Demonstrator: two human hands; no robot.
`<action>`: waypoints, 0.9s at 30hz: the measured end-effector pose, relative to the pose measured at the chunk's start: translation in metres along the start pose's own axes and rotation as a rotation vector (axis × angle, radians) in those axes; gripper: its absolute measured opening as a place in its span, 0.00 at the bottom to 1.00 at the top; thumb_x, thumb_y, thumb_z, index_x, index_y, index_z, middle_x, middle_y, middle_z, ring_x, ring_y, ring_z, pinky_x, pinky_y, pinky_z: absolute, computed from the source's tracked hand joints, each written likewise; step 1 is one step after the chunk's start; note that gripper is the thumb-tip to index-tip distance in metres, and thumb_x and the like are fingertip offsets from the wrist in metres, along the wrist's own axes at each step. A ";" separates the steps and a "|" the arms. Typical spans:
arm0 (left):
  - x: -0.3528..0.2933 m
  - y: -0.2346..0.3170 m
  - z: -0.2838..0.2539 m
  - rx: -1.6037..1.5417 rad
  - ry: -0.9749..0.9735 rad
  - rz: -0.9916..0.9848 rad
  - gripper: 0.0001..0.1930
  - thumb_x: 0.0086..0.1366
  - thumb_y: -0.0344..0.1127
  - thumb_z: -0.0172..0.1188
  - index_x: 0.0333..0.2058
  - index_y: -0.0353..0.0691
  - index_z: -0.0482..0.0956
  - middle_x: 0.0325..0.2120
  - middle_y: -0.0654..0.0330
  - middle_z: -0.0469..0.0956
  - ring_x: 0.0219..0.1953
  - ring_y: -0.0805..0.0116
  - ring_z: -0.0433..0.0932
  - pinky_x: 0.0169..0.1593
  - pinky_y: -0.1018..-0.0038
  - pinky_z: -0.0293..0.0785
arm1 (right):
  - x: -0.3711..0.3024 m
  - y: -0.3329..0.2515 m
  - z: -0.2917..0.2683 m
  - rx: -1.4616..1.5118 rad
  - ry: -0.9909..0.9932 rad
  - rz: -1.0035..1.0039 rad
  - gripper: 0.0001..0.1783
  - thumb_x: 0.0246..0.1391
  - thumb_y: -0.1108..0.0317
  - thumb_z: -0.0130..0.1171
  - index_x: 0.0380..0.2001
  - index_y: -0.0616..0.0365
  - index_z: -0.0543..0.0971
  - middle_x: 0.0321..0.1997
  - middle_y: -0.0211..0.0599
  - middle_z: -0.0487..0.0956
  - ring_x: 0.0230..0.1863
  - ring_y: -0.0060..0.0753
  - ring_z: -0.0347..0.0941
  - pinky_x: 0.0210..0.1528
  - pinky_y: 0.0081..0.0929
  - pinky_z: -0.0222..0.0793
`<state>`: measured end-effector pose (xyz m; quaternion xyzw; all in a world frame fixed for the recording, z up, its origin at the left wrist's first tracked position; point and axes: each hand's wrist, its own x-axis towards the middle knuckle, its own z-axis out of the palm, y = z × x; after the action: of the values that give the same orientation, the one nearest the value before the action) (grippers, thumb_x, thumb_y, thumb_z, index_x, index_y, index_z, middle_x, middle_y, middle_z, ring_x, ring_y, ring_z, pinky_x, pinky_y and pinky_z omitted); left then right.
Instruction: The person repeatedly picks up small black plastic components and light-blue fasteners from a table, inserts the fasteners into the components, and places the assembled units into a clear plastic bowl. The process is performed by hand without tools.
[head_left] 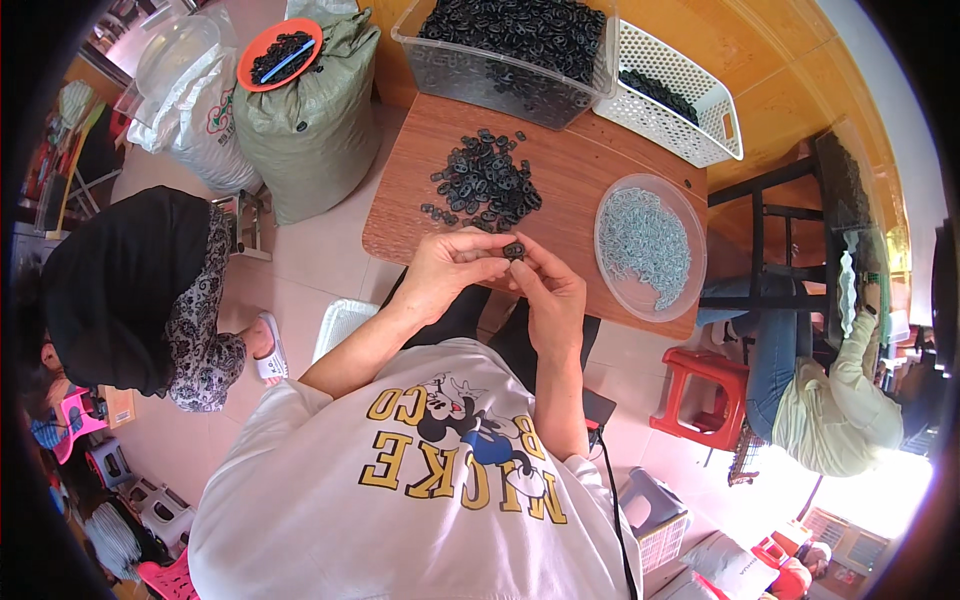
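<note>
Between the fingertips of both hands, just over the table's near edge, is a small black oval plastic part (514, 251). My left hand (449, 268) pinches it from the left, and my right hand (551, 291) grips it from the right with thumb and forefinger. Just beyond them, a loose pile of similar black parts (487, 180) lies on the brown wooden table (400, 210). To the right of my hands stands a round clear tub (601, 243) filled with small silvery metal pieces (645, 245), too small to name for certain.
A clear bin (470, 85) of black parts and a white perforated basket (715, 145) stand at the table's back. Left are a green sack (310, 150) bearing an orange plate (250, 70), and a person in black (120, 290). Right are a red stool (700, 395) and a seated person (835, 400).
</note>
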<state>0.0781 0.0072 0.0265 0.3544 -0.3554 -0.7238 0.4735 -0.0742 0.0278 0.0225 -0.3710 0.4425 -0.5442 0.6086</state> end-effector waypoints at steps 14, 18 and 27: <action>-0.009 -0.015 0.004 -0.072 -0.030 0.238 0.17 0.57 0.17 0.54 0.46 0.32 0.75 0.38 0.60 0.69 0.36 0.72 0.75 0.41 0.79 0.75 | -0.007 0.005 0.016 0.188 0.032 -0.120 0.18 0.48 0.81 0.58 0.45 0.65 0.75 0.35 0.36 0.78 0.32 0.22 0.73 0.37 0.18 0.71; -0.007 -0.025 0.002 -0.130 -0.035 0.281 0.15 0.56 0.16 0.53 0.44 0.31 0.75 0.41 0.58 0.69 0.37 0.71 0.73 0.39 0.77 0.73 | -0.008 0.009 0.018 0.223 0.020 -0.190 0.16 0.48 0.82 0.59 0.43 0.65 0.76 0.36 0.38 0.78 0.33 0.23 0.73 0.37 0.19 0.71; -0.007 -0.031 0.005 0.029 0.071 0.319 0.13 0.58 0.20 0.53 0.42 0.31 0.77 0.41 0.56 0.74 0.37 0.74 0.75 0.38 0.81 0.73 | -0.011 0.016 0.026 0.185 0.094 -0.297 0.15 0.49 0.81 0.58 0.43 0.67 0.76 0.36 0.38 0.78 0.32 0.23 0.73 0.37 0.17 0.71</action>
<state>0.0622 0.0244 0.0036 0.3255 -0.4006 -0.6213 0.5895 -0.0447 0.0396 0.0181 -0.3489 0.3588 -0.6833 0.5316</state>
